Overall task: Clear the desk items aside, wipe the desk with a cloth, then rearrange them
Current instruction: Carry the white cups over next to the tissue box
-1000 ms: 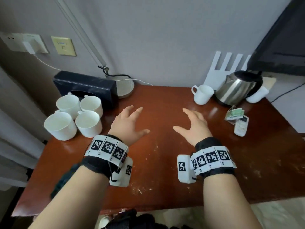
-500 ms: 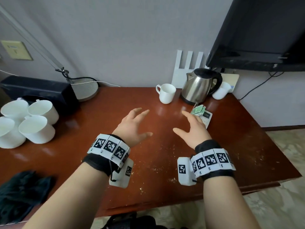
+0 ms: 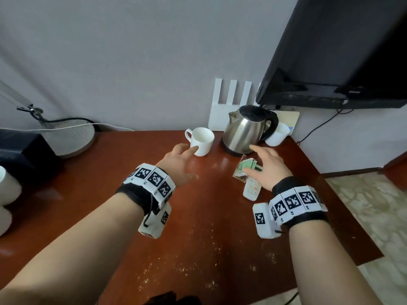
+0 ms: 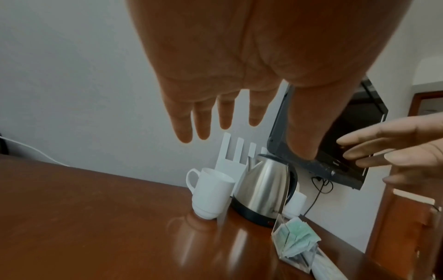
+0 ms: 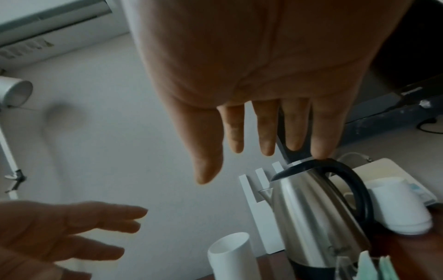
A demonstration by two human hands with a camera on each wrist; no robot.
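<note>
Both my hands are open with spread fingers, holding nothing, above the red-brown desk (image 3: 198,238). My left hand (image 3: 182,160) hovers just short of a white mug (image 3: 201,140); the left wrist view shows its fingers (image 4: 203,121) raised above that mug (image 4: 210,193). My right hand (image 3: 259,161) hangs over a clear holder of green packets (image 3: 245,167) and a white remote (image 3: 252,188), near a steel kettle (image 3: 246,130). A second white mug (image 3: 277,134) stands behind the kettle. In the right wrist view the kettle (image 5: 318,214) lies below my fingertips.
A white router (image 3: 231,106) leans on the wall behind the mug. A black TV (image 3: 337,51) overhangs the desk's back right corner. A lamp base (image 3: 70,139), a black box (image 3: 22,153) and white cups (image 3: 6,188) stand at the left. Pale specks dot the desk's front.
My view has swung right, so the group of cups has slid to the left edge. Both hands have moved forward and right, from mid-desk up to the mug, kettle and packets.
</note>
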